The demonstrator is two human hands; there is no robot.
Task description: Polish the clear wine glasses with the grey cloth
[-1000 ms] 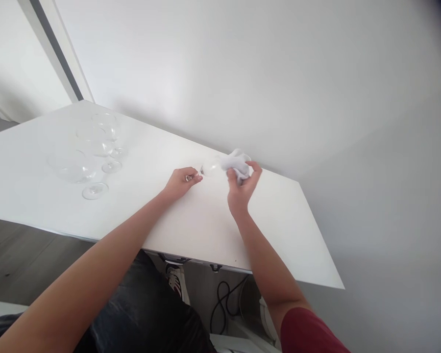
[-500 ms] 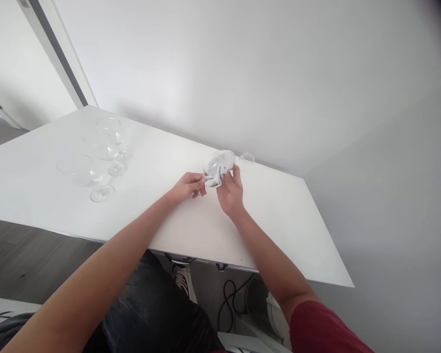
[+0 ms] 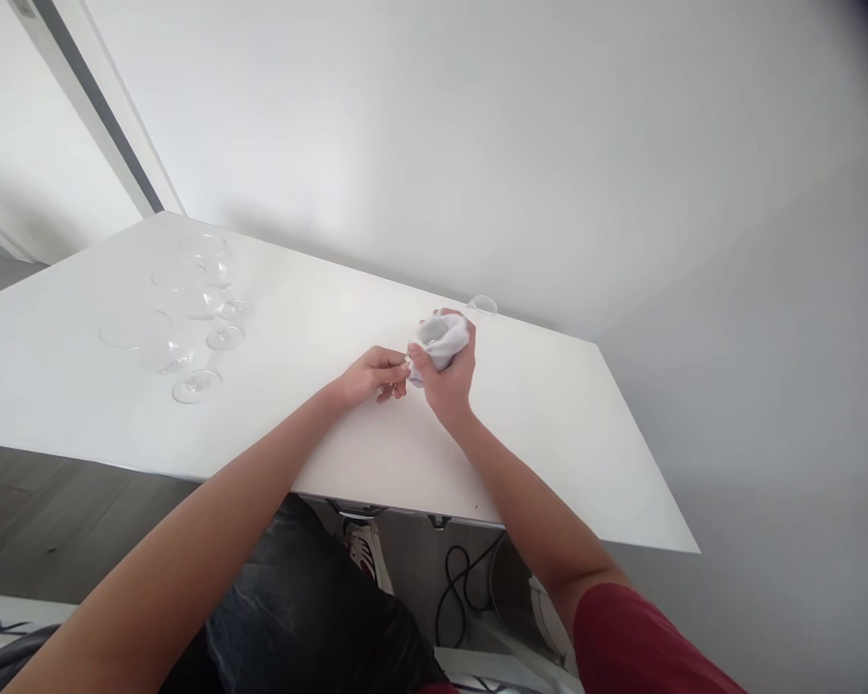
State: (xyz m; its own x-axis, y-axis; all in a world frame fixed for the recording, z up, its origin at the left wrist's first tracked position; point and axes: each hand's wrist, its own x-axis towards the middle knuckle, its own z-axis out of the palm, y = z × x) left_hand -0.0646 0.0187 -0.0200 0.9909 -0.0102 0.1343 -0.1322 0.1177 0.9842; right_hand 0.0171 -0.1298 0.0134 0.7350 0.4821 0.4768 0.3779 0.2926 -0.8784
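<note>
Over the middle of the white table, my right hand [image 3: 449,374] is wrapped around a white cloth [image 3: 448,337], its thumb on the near side. The cloth covers the bowl of a wine glass [image 3: 431,333], most of which is hidden. My left hand [image 3: 373,375] pinches the glass lower down, just left of the cloth; a glint of clear glass shows under its fingers. At the left of the table three stemmed glasses stand: a near wine glass [image 3: 166,359], a middle wine glass [image 3: 201,304] and a far wine glass [image 3: 213,265].
A clear rounded glass rim [image 3: 483,306] shows at the table's back edge, just beyond my right hand. The white table [image 3: 318,443] runs along a grey-white wall [image 3: 477,145]. Below its front edge are a black cable [image 3: 454,593], a shoe and a round white container.
My right hand has turned and closed around the cloth, which now wraps the glass bowl. Before, its fingers held the cloth from the right. My left hand keeps its pinch.
</note>
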